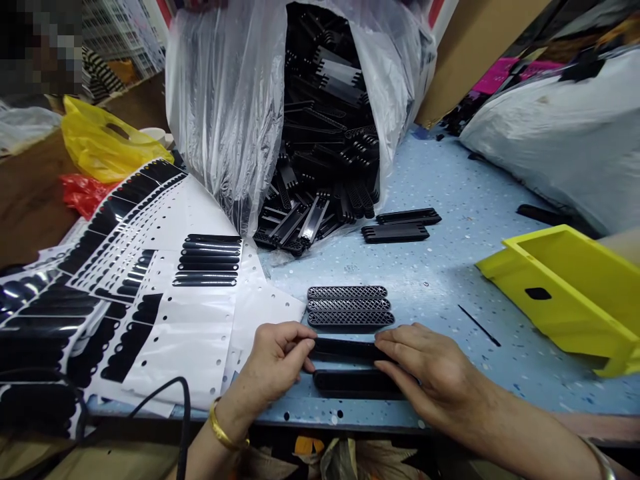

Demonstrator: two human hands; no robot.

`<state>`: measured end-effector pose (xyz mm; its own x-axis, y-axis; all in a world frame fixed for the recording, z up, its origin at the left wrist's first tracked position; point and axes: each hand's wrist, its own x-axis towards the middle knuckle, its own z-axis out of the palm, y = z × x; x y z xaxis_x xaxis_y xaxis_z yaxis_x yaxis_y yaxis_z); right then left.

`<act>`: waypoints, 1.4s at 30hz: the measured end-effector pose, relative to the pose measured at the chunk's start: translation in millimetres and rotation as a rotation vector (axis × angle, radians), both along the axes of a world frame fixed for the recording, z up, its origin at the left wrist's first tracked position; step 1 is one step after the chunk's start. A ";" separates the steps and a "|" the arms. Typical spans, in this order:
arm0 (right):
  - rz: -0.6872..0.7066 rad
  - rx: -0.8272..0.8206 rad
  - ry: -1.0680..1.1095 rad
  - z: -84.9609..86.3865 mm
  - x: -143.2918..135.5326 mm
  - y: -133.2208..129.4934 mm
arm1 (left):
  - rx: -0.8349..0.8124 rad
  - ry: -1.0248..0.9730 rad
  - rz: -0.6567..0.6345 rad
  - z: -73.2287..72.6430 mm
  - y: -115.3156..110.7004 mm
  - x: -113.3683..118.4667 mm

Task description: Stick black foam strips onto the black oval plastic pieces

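The left hand point(280, 357) pinched the left end of a slim black strip point(345, 349) between thumb and fingers; grip narrow. The right hand point(435, 370) held the strip's right end, its grip nearly closed, with the end itself hidden by the fingers. The strip lay crosswise between the hands, at the near edge of the blue speckled counter point(440, 280). A dark flat bar point(355, 384) lay parallel to it on the near side; its right end ran out of sight beneath the right hand, and contact there could not be judged. Just beyond the strip, three latticed bars point(350, 305) sat side by side in a neat row. Farther off, slightly right, a small group of black pieces point(400, 230) lay on the counter. Behind these stood a large clear plastic bag point(230, 100), its mouth facing the hands, filled with loose black parts point(325, 147) that spilled toward the near side. To the left, overlapping white sheets point(195, 340) carried rows of glossy black strips point(209, 260); a yellow bag point(105, 143) and a red bag point(87, 193) lay beyond them. To the right were a thin black rod point(479, 325) and a tilted yellow bin point(590, 293), with a bulky white sack point(565, 133) at the far right.
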<state>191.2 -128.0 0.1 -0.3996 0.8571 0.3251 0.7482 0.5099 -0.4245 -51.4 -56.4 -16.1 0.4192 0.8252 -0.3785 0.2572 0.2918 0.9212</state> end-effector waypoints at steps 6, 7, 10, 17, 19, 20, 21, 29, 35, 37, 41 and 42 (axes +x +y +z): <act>-0.027 0.010 0.014 -2.3 -0.1 -0.2 | -0.045 -0.038 0.027 1.2 2.1 2.8; -0.027 0.006 0.020 -2.3 -0.4 -0.1 | -0.051 -0.043 0.034 1.6 2.5 3.1; -0.022 -0.005 0.032 -1.9 -1.5 0.1 | -0.067 -0.047 0.053 3.3 3.2 4.3; -0.036 -0.017 0.025 -0.2 -4.0 0.0 | -0.023 0.002 0.047 5.3 1.8 10.3; -0.038 -0.021 0.037 -0.3 -3.8 0.0 | -0.021 0.023 0.067 3.6 1.1 11.3; -0.037 -0.017 0.051 -0.8 -3.3 -0.1 | -0.018 0.033 0.076 2.6 0.7 11.6; -0.034 -0.009 0.071 -1.6 -2.4 -0.1 | -0.013 0.040 0.087 1.8 0.3 11.8; -0.037 -0.029 0.267 -10.0 2.4 -1.3 | 0.093 0.041 0.137 4.7 -3.6 14.5; -0.104 -0.128 0.319 -8.0 0.1 -5.1 | 0.047 0.047 0.157 2.3 -3.9 13.6; -0.110 -0.130 0.330 -6.9 0.1 -6.0 | 0.040 0.038 0.156 2.4 -3.8 13.6; -0.104 -0.109 0.329 -6.0 -0.1 -8.2 | 0.032 0.039 0.158 3.6 -3.7 14.0; -0.108 -0.108 0.321 -6.2 -0.3 -9.2 | 0.033 0.039 0.159 3.7 -3.7 14.1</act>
